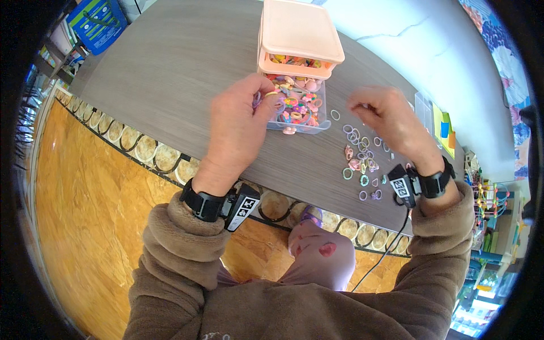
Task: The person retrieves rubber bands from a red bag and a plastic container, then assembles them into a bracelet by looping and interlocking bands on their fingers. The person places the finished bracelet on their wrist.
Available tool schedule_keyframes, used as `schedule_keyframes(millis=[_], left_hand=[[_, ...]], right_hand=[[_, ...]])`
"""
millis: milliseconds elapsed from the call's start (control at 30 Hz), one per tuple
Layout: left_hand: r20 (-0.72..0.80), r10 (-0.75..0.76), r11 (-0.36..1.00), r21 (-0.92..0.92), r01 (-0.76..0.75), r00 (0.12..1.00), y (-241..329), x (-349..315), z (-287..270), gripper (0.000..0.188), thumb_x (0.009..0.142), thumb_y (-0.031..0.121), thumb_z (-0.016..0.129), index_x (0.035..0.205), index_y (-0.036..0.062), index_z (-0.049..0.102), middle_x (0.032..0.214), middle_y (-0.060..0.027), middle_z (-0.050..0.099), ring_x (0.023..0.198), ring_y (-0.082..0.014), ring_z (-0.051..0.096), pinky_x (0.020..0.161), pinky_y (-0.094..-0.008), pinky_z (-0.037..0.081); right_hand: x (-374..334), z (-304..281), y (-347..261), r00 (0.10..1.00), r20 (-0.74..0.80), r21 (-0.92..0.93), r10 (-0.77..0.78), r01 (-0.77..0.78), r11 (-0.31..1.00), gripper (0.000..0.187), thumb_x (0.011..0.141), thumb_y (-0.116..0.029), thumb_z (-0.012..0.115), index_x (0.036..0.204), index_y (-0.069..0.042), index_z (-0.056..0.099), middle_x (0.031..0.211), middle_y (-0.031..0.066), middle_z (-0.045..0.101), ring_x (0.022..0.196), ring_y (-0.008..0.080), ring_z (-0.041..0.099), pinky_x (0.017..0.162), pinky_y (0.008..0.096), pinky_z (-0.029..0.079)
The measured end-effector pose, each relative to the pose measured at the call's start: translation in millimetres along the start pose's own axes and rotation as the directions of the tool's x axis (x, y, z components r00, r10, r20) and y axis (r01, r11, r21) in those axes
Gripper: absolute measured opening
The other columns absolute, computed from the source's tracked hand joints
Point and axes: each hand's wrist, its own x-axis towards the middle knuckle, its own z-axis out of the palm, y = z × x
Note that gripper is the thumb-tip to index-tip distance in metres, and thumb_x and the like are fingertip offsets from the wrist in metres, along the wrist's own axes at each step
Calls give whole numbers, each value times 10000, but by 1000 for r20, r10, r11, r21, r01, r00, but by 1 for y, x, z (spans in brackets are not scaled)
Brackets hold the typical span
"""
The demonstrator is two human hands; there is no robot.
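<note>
Two hands work over the grey tabletop (170,73). The fingers (266,90) of our left hand (238,127) are pinched together on a small purple hair ring (256,100), which sits between the fingertips and the open clear drawer (300,110) just beside them. That drawer, packed with coloured hair ties, sticks out from the bottom of a peach-coloured stacked organiser (297,34) standing toward the far edge of the tabletop. The fingers (362,107) of our right hand (391,122) are curled together; whether they clamp on anything we cannot tell. Beneath and just beside that hand lies a scatter of small rings (360,161), spreading toward the near edge. Both wrists wear black bands, and brown fleece sleeves (175,249) cover our forearms.
</note>
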Motion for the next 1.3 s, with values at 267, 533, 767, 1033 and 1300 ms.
schedule_keyframes(millis=[267,533,767,1033,1300], left_hand=[[-21,96,990,110,-93,995,-5,3,-2,153,853,100,703,968,15,650,833,-129,654,720,-230,607,667,-320,486],[20,126,984,128,-127,992,-5,1,0,146,856,113,697,953,18,644,840,-146,650,735,-270,617,671,-350,489],[14,107,990,88,-108,994,-6,-1,2,150,865,111,684,967,15,629,834,-149,643,732,-272,614,671,-350,486],[11,120,983,135,-121,993,-4,0,3,149,869,100,679,977,12,627,832,-140,645,720,-258,604,675,-341,486],[-19,115,986,123,-112,993,-2,1,2,142,868,81,667,984,6,635,834,-130,654,702,-235,602,655,-333,483]], right_hand=[[52,33,-28,982,178,-439,-55,130,889,80,811,-43,649,881,-67,680,819,146,674,839,346,670,699,437,537],[56,43,-29,971,234,-481,-57,167,860,80,814,-48,624,893,-55,612,824,153,653,824,382,646,659,474,505],[33,23,-8,995,103,136,-3,-11,991,81,906,-78,598,881,-18,549,762,80,620,621,190,564,548,317,442],[14,12,0,954,254,632,161,-289,719,86,973,-65,537,919,-7,570,786,24,621,576,45,479,511,197,377],[37,27,-15,989,59,676,133,-137,724,169,963,-55,537,1080,22,633,863,41,676,583,56,514,533,201,420]])
